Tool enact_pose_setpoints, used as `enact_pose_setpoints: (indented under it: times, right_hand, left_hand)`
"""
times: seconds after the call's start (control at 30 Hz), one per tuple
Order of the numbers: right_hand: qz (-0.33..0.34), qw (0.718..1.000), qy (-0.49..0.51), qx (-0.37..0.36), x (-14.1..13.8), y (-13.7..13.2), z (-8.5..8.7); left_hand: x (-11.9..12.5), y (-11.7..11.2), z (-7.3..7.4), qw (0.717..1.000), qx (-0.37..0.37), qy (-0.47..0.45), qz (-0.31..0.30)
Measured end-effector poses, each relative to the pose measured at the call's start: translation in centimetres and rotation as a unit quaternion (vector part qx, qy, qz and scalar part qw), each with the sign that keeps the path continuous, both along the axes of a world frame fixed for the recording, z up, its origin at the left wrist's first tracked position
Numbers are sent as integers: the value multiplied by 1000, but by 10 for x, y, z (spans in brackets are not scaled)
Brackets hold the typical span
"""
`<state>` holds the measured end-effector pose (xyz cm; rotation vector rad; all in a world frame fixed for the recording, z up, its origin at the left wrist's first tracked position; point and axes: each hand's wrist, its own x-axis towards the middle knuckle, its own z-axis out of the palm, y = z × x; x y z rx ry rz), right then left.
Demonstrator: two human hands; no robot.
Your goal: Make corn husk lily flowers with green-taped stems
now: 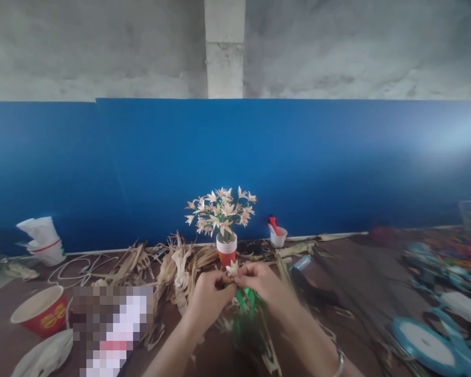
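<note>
A small cream flower (232,269) with pointed petals is pinched between my two hands, just in front of a red and white cup. My left hand (212,294) closes thumb and fingertips at the flower's base. From the other side my right hand (264,285) grips the same spot, also closed. Green ribbon-like strips (245,301) hang below the fingers; whether they join the flower is hidden. Behind, the cup (226,252) stands upright with a bunch of similar cream flowers (222,212) on green stems.
Dry husks (180,269) lie heaped left of centre. A red paper bowl (43,311) and white cable (76,269) are farther left. A small white cup (278,238) holds a red-handled tool (273,225). Blue ribbon spool (424,343) sits right; a blue panel (298,162) rises behind.
</note>
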<state>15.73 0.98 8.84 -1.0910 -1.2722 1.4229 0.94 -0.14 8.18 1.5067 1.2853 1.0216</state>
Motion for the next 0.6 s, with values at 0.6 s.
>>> enact_pose_setpoints:
  times: [0.6]
  right_hand:
    - [21,999,17,-20,-1,-4,8]
  left_hand:
    - [-5,-5,19,984,-139,-95,-64]
